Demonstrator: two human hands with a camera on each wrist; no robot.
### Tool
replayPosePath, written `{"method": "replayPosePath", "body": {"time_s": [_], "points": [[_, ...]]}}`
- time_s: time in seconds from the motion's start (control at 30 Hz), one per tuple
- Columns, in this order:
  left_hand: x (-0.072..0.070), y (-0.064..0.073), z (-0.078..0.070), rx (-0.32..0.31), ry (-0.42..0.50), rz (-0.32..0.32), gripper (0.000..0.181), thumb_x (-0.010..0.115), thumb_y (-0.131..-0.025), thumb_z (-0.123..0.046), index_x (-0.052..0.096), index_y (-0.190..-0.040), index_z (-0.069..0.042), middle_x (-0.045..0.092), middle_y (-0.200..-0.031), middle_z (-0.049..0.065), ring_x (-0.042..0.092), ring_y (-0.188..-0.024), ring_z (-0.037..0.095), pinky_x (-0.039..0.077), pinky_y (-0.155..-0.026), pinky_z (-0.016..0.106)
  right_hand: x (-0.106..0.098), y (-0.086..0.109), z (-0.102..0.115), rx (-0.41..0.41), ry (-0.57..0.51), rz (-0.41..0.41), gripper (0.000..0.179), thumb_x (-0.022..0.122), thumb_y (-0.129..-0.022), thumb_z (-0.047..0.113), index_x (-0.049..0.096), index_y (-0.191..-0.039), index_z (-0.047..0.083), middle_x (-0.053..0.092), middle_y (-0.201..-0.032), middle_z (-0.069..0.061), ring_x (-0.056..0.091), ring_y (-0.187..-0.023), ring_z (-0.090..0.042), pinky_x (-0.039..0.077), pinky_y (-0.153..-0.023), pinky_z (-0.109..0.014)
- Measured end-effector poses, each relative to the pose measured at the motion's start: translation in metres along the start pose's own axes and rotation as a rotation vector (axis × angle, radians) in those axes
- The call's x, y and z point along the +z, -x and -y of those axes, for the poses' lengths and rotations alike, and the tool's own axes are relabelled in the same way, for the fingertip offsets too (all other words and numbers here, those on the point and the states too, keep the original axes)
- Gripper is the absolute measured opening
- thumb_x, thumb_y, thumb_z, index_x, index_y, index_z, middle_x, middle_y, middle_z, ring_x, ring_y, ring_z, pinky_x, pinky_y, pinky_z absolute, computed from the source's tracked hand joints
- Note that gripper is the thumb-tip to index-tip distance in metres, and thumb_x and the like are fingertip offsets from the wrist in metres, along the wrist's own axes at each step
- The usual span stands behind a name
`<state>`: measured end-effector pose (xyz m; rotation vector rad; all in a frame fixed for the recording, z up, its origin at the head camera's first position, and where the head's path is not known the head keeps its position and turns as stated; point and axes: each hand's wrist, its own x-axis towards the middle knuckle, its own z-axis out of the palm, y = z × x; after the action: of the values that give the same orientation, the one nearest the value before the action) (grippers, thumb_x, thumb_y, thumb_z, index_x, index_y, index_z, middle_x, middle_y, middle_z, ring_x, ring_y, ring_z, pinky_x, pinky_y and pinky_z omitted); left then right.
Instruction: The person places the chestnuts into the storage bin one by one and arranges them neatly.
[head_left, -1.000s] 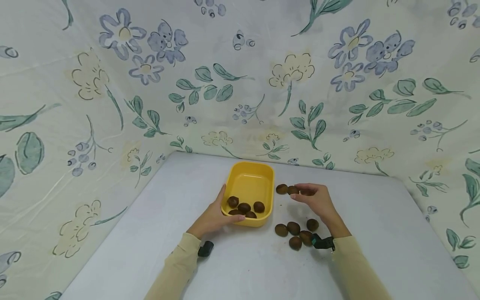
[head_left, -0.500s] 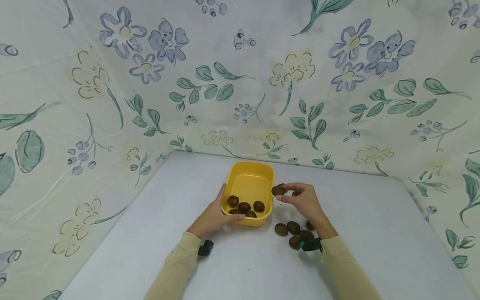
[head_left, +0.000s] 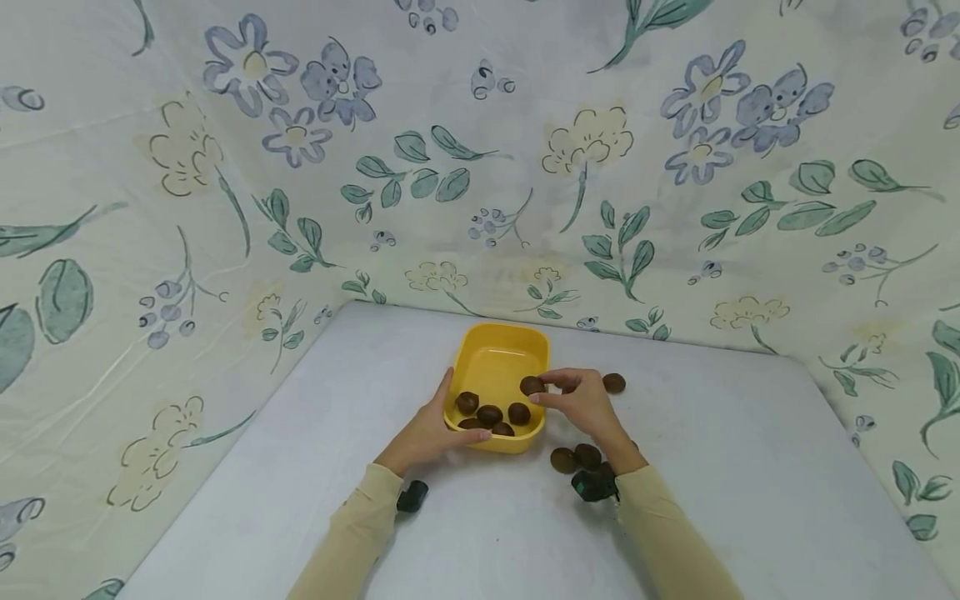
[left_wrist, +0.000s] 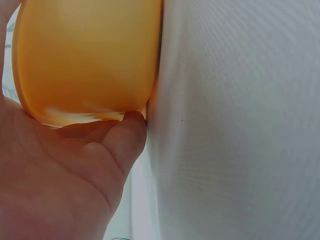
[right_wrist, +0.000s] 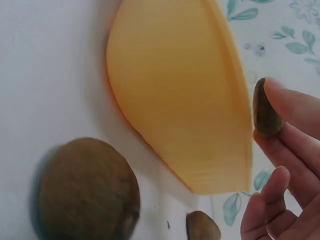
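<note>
A yellow plastic box stands on the table with several brown chestnuts gathered at its near end. My left hand holds the box by its near left corner, thumb along the near side and fingers along the left side. Between thumb and fingertips, my right hand pinches one chestnut at the box's right rim; in the head view it overlaps the inside of the box. The right wrist view shows this chestnut just beyond the rim of the box.
One loose chestnut lies right of my right hand. Several more, such as this chestnut, lie in a group under my right wrist, partly hidden by it. A floral cloth stands behind the white table.
My right hand has picked a chestnut out of the row right of the box and carried it left to the rim. My left hand and the box have stayed in place.
</note>
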<state>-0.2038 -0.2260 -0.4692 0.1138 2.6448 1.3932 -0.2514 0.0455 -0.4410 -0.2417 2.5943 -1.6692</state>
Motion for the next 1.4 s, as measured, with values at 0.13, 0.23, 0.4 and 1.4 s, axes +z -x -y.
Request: {"method": "replayPosePath", "body": {"time_s": [0.13,0.23,0.4,1.4], "points": [[0.001,0.000,-0.001,-0.006,0.002,0.002,0.134,0.088,-0.074,-0.057,-0.003,-0.168,-0.025,0.023,-0.173,0.013,0.032,-0.157,0.038,0.028,-0.125,0.064,0.008,-0.003,0.000,-0.016,0.036,0.001,0.035,0.090,-0.080,0.023,0.081,-0.112,0.010,0.077,-0.115,-0.009,0.049,-0.080,-0.018,0.039,-0.064,-0.023],[0.000,0.000,-0.001,-0.003,0.003,0.003,0.134,0.088,-0.075,-0.056,-0.003,-0.168,-0.023,0.023,-0.173,0.014,0.031,-0.157,0.038,0.028,-0.125,0.064,0.014,-0.004,0.000,-0.030,0.057,0.007,0.034,0.090,-0.080,0.022,0.082,-0.111,0.010,0.075,-0.114,-0.008,0.050,-0.082,-0.019,0.040,-0.065,-0.024],[0.000,0.000,-0.003,0.000,0.006,0.008,0.134,0.087,-0.076,-0.055,-0.004,-0.168,-0.022,0.024,-0.172,0.016,0.032,-0.156,0.039,0.029,-0.125,0.064,0.023,-0.007,-0.001,-0.025,0.085,0.013,0.035,0.090,-0.080,0.023,0.082,-0.111,0.011,0.076,-0.118,-0.006,0.058,-0.100,-0.024,0.052,-0.084,-0.029],[0.000,-0.001,0.002,-0.025,-0.006,0.014,0.134,0.086,-0.075,-0.059,-0.004,-0.168,-0.024,0.022,-0.173,0.015,0.031,-0.157,0.039,0.029,-0.125,0.064,0.050,-0.017,0.011,0.033,0.365,0.040,0.034,0.089,-0.082,0.024,0.081,-0.112,0.011,0.079,-0.117,-0.006,0.070,-0.112,-0.025,0.060,-0.098,-0.044]]}}
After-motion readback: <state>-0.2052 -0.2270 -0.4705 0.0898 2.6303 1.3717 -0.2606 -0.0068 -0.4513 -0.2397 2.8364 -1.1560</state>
